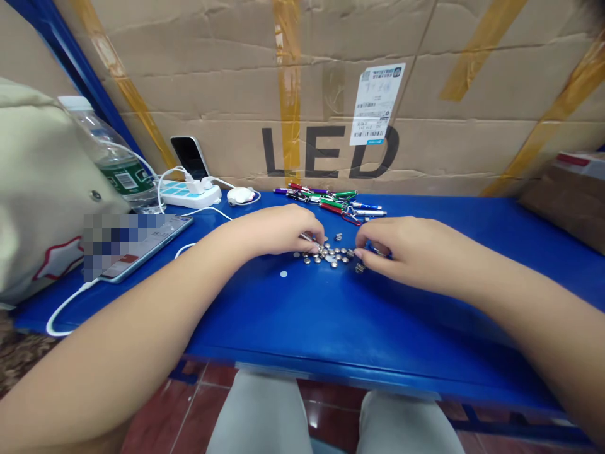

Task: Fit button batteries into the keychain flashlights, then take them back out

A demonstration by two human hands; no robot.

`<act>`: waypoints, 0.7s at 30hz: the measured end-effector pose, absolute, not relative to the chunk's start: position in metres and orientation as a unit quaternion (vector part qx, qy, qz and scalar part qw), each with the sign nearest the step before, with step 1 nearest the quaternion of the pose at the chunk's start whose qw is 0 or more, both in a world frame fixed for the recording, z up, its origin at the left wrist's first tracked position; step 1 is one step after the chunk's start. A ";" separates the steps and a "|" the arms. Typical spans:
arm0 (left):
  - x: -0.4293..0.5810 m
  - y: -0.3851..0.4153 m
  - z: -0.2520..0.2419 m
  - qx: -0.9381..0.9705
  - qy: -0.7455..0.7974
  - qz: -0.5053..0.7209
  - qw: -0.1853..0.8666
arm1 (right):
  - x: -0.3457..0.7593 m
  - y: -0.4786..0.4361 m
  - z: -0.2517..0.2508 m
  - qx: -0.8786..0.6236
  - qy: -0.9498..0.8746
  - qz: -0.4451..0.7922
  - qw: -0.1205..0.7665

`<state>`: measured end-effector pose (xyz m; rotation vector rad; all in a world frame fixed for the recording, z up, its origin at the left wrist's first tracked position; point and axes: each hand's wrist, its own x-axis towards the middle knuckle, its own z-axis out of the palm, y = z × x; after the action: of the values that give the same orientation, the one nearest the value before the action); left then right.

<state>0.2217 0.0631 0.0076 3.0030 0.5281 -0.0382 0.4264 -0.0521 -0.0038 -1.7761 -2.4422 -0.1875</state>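
Small round silver pieces (pixel 334 264) lie in a loose pile on the blue table (pixel 302 315). At the pile's left edge my left hand (pixel 295 230) is closed, with a thin silver piece showing between thumb and fingers. My right hand (pixel 387 246) is on the right of the pile, its thumb and index finger pinched near a small dark metal piece; what they hold is too small to name. Another dark metal piece (pixel 360 268) lies just below its fingertips. Behind both hands is a heap of colourful metallic pens or small torches (pixel 331 203) with clips.
A phone (pixel 151 246), a white power strip (pixel 189 193) with cables, a second phone (pixel 189 154), a bottle (pixel 118 164) and a beige bag (pixel 42 176) are on the left. A large cardboard box (pixel 212 82) stands behind; a brown package (pixel 567 195) sits at right.
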 end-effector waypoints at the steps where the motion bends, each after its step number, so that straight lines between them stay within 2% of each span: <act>1: 0.222 0.063 0.008 0.984 0.173 -0.014 0.047 | 0.427 -0.051 -0.003 -0.587 -0.805 -0.058 0.060; 11: 0.216 0.074 0.003 0.983 0.166 -0.002 0.074 | 0.429 -0.049 -0.001 -0.598 -0.800 -0.015 0.052; 21: 0.210 0.075 0.017 0.971 0.225 0.004 0.076 | 0.434 -0.046 -0.003 -0.586 -0.808 0.012 0.058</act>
<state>0.2096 0.0746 0.0165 2.9131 0.6739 0.0119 0.4335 -0.0458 -0.0030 -1.7762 -2.4496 0.0377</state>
